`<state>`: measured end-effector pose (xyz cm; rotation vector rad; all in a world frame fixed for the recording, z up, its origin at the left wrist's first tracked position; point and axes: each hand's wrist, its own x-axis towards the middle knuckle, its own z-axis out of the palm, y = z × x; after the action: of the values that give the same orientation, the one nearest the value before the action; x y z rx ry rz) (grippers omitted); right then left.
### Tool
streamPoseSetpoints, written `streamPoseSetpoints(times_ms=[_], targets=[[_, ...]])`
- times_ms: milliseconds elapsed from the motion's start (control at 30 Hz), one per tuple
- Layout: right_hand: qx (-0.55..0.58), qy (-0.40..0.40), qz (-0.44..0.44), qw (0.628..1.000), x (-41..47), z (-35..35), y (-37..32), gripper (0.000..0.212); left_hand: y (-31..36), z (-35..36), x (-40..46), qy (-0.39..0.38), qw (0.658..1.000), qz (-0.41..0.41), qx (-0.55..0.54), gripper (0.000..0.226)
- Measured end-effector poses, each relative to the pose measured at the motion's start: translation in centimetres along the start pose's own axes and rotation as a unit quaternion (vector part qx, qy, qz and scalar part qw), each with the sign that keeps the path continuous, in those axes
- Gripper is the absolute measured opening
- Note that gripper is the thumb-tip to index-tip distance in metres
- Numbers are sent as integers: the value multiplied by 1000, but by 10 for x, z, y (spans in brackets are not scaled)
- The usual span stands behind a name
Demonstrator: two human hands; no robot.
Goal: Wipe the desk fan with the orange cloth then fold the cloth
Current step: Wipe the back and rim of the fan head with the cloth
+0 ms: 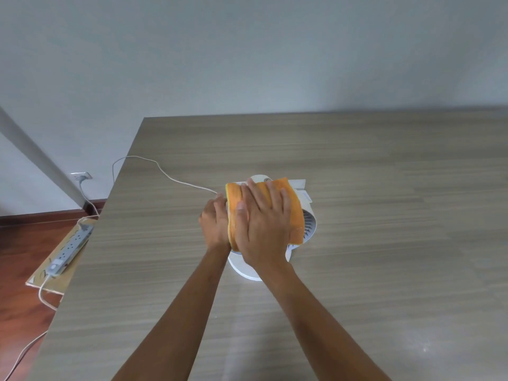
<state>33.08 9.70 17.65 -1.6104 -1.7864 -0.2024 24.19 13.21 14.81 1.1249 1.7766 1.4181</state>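
Observation:
A small white desk fan [308, 226] stands on the wooden table [384, 215], mostly covered from above. The orange cloth [295, 213] is draped over the fan's top. My right hand [264, 229] lies flat on the cloth with fingers spread, pressing it onto the fan. My left hand [215, 222] grips the fan's left side, its fingers hidden behind the cloth's edge. The fan's round base [242, 266] shows under my right wrist, and part of the grille shows at the right.
The fan's white cord [165, 174] runs left off the table edge toward a wall socket [81, 176]. A power strip [70, 247] lies on cardboard on the floor at the left. The wall stands behind the table.

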Motion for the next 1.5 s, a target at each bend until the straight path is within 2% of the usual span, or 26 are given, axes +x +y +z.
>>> streamPoseSetpoints(times_ms=[100,133,233,267,333,433,500,567,633,700,800,867,1033,1167,1300,1367,1500], targets=[[8,-33,-7,999,1,-6,-9,56,8,-3,-3,-24,1000,-11,15,20],[27,-40,-9,999,2,-9,-10,56,7,-5,-2,-27,999,-19,22,22],[168,-68,-5,983,8,-23,2,46,8,-18,4,-44,994,-75,-72,64],[235,-73,8,969,9,-29,9,42,8,-21,6,-31,992,-86,-92,68],[337,-54,67,938,13,-44,28,38,16,-26,9,13,993,-66,-100,59],[368,-14,187,911,18,-56,60,47,38,-25,4,46,997,23,-58,46],[372,-11,248,894,18,-58,78,50,55,-16,-8,52,991,114,34,44],[382,-29,300,873,17,-53,90,45,69,-3,-24,62,961,247,108,36],[385,-55,321,863,15,-44,98,37,72,16,-37,43,911,377,163,27],[396,-70,319,858,12,-38,99,29,67,34,-44,-9,865,433,253,27],[407,-59,289,864,7,-31,97,27,54,48,-49,-58,823,415,384,36],[391,-38,263,881,6,-23,97,28,51,47,-44,-56,819,411,395,39],[373,-15,229,899,10,-5,101,22,48,36,-36,-25,842,395,367,40],[384,5,221,897,9,-3,102,21,32,19,-24,-1,887,358,290,39],[389,21,239,889,10,1,107,18,10,1,-22,-7,977,170,127,41],[390,24,244,888,12,3,108,17,0,-2,-25,-5,994,102,42,39],[392,30,247,886,13,5,108,17,-25,4,-20,13,997,-31,-73,45]])
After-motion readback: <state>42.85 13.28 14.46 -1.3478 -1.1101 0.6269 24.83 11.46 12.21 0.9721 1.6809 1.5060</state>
